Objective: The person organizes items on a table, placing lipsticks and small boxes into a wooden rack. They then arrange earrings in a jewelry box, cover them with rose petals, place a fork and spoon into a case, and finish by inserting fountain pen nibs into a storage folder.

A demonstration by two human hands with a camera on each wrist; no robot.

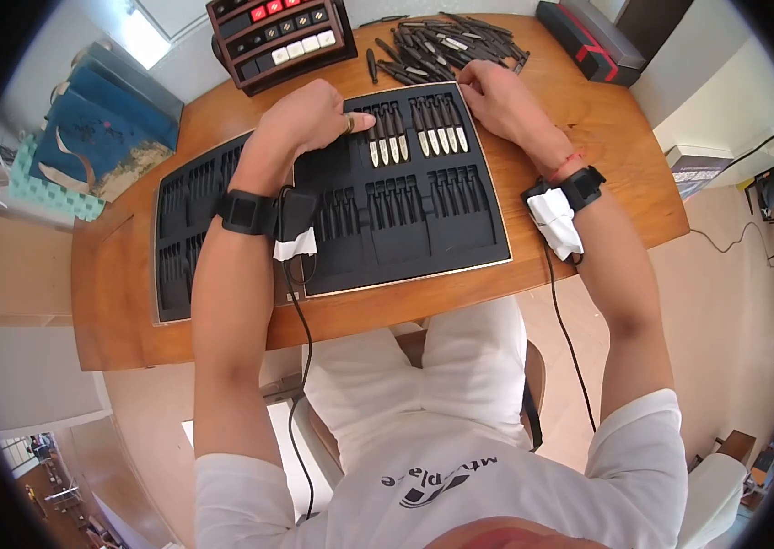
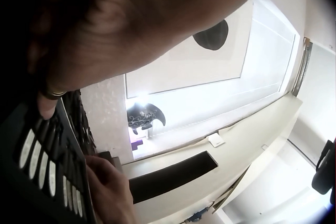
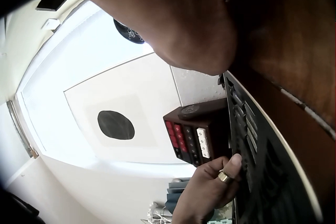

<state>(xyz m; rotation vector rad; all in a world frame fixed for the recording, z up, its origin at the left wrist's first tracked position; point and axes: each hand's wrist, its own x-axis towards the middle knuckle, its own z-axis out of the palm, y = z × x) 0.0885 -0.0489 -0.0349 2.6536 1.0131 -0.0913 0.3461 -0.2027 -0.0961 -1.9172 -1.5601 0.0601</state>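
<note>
A black slotted tray (image 1: 341, 265) with a pale rim lies on the wooden desk. Several slim dark pieces with silvery leaf-shaped ends (image 1: 387, 151) lie in two groups in its upper slots. My left hand (image 1: 300, 119) grips the tray's far edge, its ringed thumb laid over the tray beside the left group; the other fingers are curled and partly hidden. At the far right corner, my right hand (image 1: 501, 96) holds the edge with bent fingers. The left wrist view shows this right hand (image 2: 110, 190) close against the rim, beside the silvery ends.
Behind the tray is a heap of loose dark slim pieces (image 1: 442, 46). A wooden rack (image 1: 282, 41) with red, black and white blocks stands at the back. Another slotted tray section (image 1: 186, 210) lies left, near a blue box (image 1: 94, 128). A long dark box (image 1: 588, 46) is back right.
</note>
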